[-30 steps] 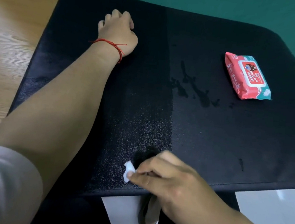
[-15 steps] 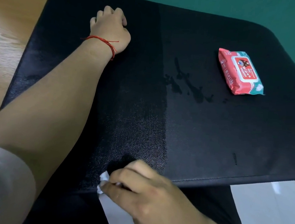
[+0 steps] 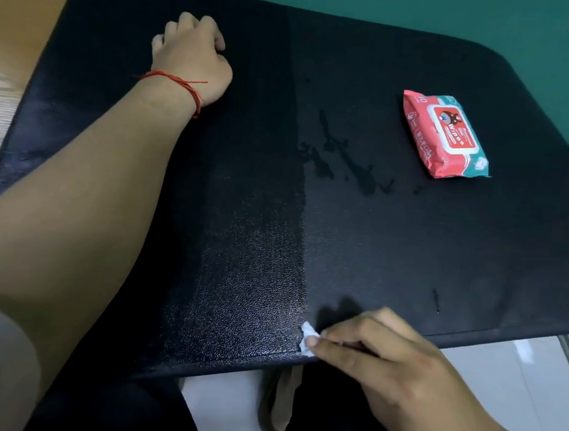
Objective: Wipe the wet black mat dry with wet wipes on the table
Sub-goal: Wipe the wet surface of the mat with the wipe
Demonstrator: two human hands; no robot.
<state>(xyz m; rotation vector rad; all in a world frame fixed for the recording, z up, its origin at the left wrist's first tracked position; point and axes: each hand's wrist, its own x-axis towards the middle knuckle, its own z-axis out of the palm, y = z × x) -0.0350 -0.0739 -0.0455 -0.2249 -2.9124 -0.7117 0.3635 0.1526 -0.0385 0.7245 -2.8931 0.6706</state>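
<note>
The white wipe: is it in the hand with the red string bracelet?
No, the right hand pinches the white wipe; the left hand, wearing the red string bracelet, rests on the black mat.

Your right hand [image 3: 395, 362] covers most of the wipe [image 3: 307, 338]; the black mat [image 3: 411, 243] runs past the view's right edge.

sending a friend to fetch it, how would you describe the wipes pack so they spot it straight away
Start at the big black mat covering the table. On its far right part, right of the water splashes near the middle, lies the pack of wet wipes. Unlike the small white wipe held at the near edge, it is a flat red pack with a teal end.
</note>
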